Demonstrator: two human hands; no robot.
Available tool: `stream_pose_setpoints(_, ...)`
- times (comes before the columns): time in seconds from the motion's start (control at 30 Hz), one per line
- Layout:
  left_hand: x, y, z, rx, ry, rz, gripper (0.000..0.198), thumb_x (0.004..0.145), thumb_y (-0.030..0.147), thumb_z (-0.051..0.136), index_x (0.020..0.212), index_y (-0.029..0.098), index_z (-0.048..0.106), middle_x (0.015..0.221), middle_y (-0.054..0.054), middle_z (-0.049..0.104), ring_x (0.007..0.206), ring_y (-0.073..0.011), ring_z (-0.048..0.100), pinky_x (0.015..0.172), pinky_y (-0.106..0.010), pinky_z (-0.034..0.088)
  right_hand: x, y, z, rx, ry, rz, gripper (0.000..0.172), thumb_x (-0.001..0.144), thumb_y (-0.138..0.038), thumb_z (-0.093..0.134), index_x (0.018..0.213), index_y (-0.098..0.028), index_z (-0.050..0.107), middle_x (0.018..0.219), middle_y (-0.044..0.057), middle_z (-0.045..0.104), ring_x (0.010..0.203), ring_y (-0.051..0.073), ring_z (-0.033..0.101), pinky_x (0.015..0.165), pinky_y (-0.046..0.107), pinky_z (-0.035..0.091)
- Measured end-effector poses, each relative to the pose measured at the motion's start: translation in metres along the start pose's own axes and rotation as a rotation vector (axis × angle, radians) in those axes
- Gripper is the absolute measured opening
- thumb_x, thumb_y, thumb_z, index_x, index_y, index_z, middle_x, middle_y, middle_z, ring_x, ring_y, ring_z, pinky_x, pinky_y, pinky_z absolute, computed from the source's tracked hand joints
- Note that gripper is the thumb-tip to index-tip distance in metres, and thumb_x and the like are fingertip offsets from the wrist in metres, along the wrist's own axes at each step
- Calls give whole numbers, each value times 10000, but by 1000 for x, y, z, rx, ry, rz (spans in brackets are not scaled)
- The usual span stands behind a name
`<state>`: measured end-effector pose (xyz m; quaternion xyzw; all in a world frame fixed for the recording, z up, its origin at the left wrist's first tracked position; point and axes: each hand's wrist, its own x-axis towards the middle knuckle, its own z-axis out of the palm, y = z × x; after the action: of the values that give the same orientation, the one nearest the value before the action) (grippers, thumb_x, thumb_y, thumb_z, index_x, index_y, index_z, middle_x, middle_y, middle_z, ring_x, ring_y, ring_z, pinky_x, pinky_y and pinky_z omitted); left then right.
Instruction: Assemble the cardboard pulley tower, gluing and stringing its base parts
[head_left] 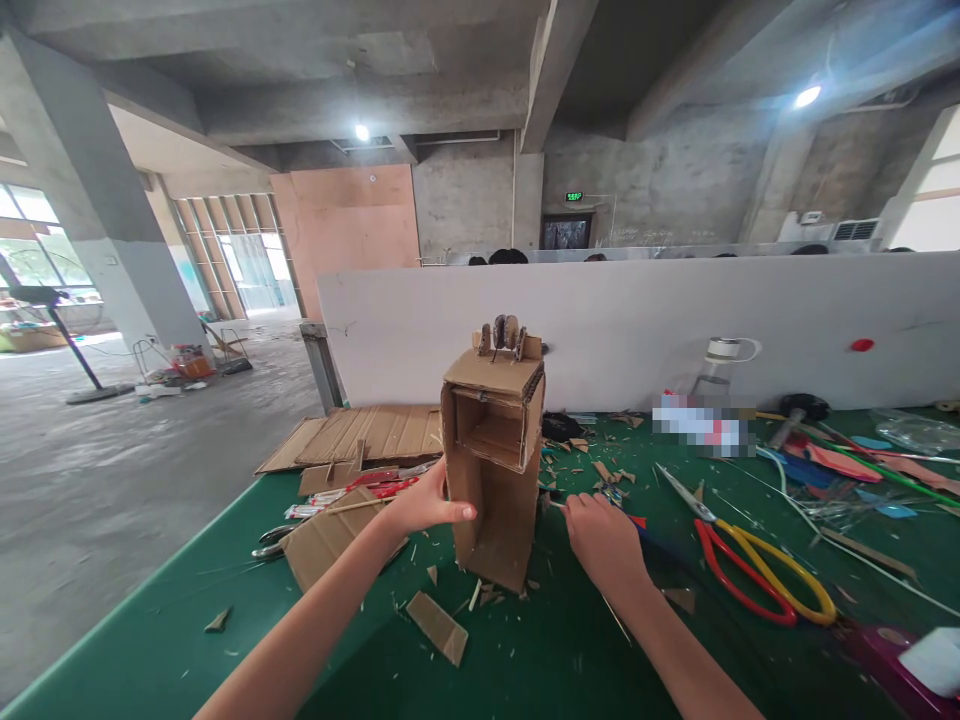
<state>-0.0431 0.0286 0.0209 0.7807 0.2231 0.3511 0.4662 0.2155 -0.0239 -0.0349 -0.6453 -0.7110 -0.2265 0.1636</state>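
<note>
An upright cardboard box structure stands on the table in front of me, with an open compartment in its upper front and a taller opening below. Small round cardboard discs sit on a thin rod at its top. My left hand grips the left wall, its thumb across the front edge. At the right side of the box, my right hand is closed around a thin stick. A narrow tip shows between its fingers and the box wall; whether it enters the cardboard is hidden.
Scissors with red and yellow handles lie to the right. Flat cardboard sheets and a cut piece are on the green table. A white partition rises behind, with a clear bottle before it.
</note>
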Motion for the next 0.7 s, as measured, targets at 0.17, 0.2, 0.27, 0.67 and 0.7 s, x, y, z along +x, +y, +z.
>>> stream_pose_setpoints(0.17, 0, 0, 0, 4, 4, 14, 989, 566, 640, 697, 1343, 150, 331, 1297, -170, 485, 1214, -378, 409, 994, -484, 350, 2, 0, -13, 168, -40, 56, 222, 902, -205, 381, 781, -188, 567, 788, 36, 619, 777, 163, 560, 651, 261, 339)
stream_pose_setpoints(0.2, 0, 0, 1, 1, 5, 16, 995, 564, 643, 695, 1349, 153, 328, 1296, -168, 486, 1204, -375, 420, 994, -483, 350, 1, 0, -15, 208, -70, 51, 222, 902, -214, 381, 776, -193, 563, 788, 29, 617, 766, 155, 560, 631, 251, 336)
stream_pose_setpoints(0.27, 0, 0, 1, -5, 17, 18, 1014, 555, 649, 697, 1357, 156, 320, 1286, -166, 494, 1192, -371, 433, 995, -479, 348, 0, 1, -19, 249, -125, 18, 225, 900, -222, 381, 763, -200, 559, 775, 18, 614, 750, 145, 560, 602, 242, 326)
stream_pose_setpoints(0.67, 0, -3, 0, -36, 13, 8, 985, 548, 624, 718, 1333, 157, 351, 1300, -168, 481, 1178, -363, 450, 983, -472, 368, 2, 1, -9, 166, -42, 61, 233, 898, -194, 373, 779, -180, 573, 769, 38, 617, 776, 170, 566, 670, 268, 345)
stream_pose_setpoints(0.7, 0, -3, 0, -34, 14, 2, 982, 546, 628, 717, 1329, 157, 357, 1299, -168, 481, 1174, -363, 453, 985, -474, 364, 2, 2, -11, 220, -65, 63, 221, 895, -200, 379, 782, -183, 569, 779, 32, 617, 776, 160, 566, 663, 257, 348)
